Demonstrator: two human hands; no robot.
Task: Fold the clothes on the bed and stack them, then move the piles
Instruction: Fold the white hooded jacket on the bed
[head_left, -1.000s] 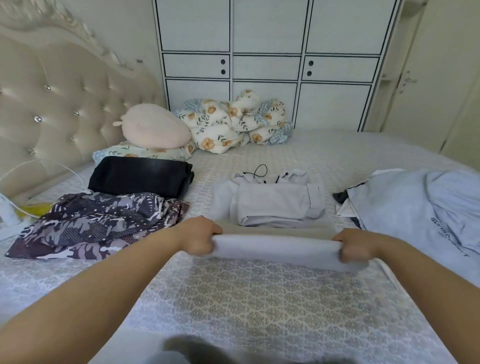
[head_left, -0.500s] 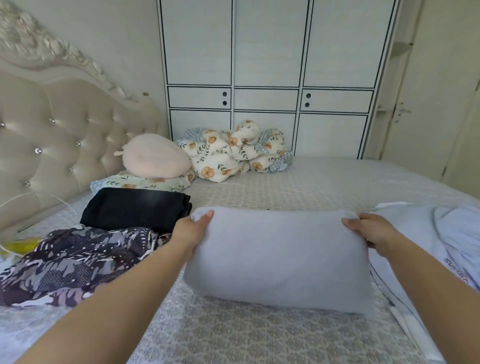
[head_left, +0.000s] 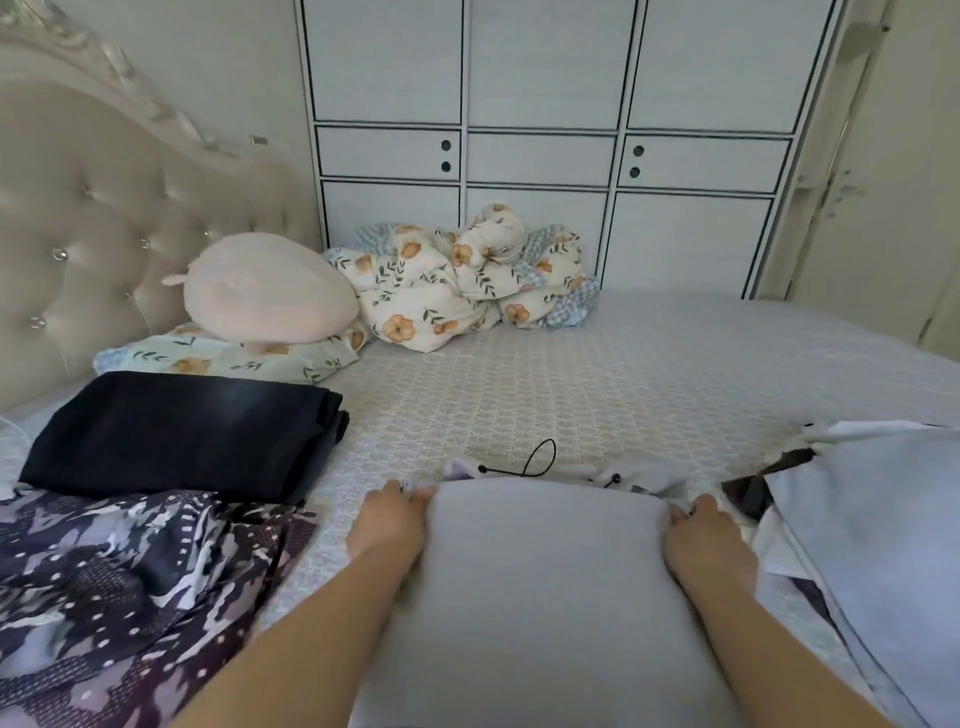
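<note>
Both hands, left hand (head_left: 387, 530) and right hand (head_left: 701, 540), grip the far corners of a grey garment (head_left: 545, 582) on the bed (head_left: 571, 374), fingers apparently pinching fabric.

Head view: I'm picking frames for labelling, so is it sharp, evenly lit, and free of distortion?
Head view: soft, even light with no glare or hard shadows; the wardrobe lines bow and lean from the wide lens; the patterned garment near the left edge is smeared; the left hand, right hand and grey garment are fairly sharp.
</note>
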